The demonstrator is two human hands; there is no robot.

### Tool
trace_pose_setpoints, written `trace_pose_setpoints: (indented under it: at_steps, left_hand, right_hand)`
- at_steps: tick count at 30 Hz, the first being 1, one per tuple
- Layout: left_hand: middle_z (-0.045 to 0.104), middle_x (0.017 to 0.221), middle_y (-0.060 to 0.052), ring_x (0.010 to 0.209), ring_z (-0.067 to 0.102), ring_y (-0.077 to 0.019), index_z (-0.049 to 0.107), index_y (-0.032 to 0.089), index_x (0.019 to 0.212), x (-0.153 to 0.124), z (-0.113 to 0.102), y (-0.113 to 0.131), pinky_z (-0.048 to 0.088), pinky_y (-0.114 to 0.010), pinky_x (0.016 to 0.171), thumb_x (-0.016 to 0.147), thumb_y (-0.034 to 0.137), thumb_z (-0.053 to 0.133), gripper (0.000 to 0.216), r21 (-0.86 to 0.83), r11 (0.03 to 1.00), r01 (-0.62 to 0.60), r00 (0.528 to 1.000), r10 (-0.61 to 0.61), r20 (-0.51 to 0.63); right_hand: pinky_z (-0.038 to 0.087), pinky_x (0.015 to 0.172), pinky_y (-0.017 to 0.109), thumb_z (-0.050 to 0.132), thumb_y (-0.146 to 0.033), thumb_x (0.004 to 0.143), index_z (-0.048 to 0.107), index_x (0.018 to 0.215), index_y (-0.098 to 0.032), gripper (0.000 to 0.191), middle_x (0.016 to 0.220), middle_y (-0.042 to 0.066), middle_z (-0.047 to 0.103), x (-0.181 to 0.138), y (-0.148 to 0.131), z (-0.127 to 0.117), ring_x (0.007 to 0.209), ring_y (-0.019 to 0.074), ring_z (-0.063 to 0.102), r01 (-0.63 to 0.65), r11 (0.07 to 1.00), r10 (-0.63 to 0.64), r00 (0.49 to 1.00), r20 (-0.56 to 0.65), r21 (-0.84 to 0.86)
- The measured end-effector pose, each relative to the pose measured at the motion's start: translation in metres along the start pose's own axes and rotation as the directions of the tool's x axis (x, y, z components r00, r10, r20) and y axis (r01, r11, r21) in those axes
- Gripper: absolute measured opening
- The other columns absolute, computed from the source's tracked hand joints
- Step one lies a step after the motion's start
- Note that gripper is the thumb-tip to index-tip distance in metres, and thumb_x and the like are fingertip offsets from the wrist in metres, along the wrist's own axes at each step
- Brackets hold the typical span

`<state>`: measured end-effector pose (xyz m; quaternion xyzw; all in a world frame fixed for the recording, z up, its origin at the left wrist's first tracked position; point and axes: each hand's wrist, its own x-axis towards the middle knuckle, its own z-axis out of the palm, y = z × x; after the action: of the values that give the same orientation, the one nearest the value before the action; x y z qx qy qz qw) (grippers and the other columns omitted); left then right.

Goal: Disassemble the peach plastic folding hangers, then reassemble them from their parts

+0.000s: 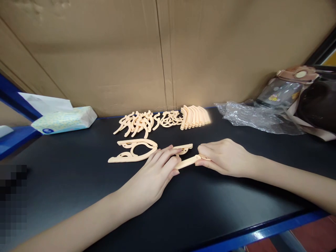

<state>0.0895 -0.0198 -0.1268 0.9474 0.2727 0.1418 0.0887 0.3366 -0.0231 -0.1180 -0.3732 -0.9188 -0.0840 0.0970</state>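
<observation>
My left hand [154,171] lies flat on the black tabletop [78,189], fingertips pressing on pale peach plastic parts: a small curved piece [185,148] and one end of a straight bar [187,162]. My right hand [225,157] pinches the bar's other end between thumb and fingers. A larger curved, hanger-like peach piece [132,150] lies just left of my left fingers, touching them at its right tip.
Several more peach parts lie in a row at the back: loose curved ones [136,123], hook-shaped ones [169,119] and a stack of bars [194,116]. A tissue pack [64,119] sits back left. Crumpled clear plastic [252,117] and a bag [319,103] are at the right. A cardboard wall [162,52] stands behind.
</observation>
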Motion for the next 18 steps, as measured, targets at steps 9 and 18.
trace_pose_setpoints:
  at_steps: [9,18]
  left_hand:
    - [0.05,0.131,-0.01,0.131,0.036,-0.0244,0.049,0.019,0.108,0.0021,-0.0012,0.0003,0.038,-0.046,0.104,0.096,0.02,0.034,0.019,-0.024,1.0,0.012,1.0,-0.012,-0.013]
    - [0.049,0.132,-0.009,0.133,0.033,-0.0246,0.049,0.02,0.107,0.0015,-0.002,0.0002,0.037,-0.046,0.105,0.096,0.021,0.036,0.017,-0.045,0.999,0.021,1.0,-0.02,0.007]
  right_hand:
    - [0.023,0.049,0.026,0.026,-0.042,0.098,0.049,0.073,-0.017,0.042,0.063,0.0,0.053,-0.0006,-0.0004,0.0019,0.051,0.0125,0.046,0.038,0.993,-0.044,0.997,-0.056,-0.114]
    - [0.021,0.048,0.023,0.034,-0.046,0.096,0.037,0.067,-0.019,0.039,0.055,-0.006,0.037,0.0025,0.0053,0.0007,0.046,0.0078,0.031,-0.121,0.899,0.043,0.981,0.189,0.422]
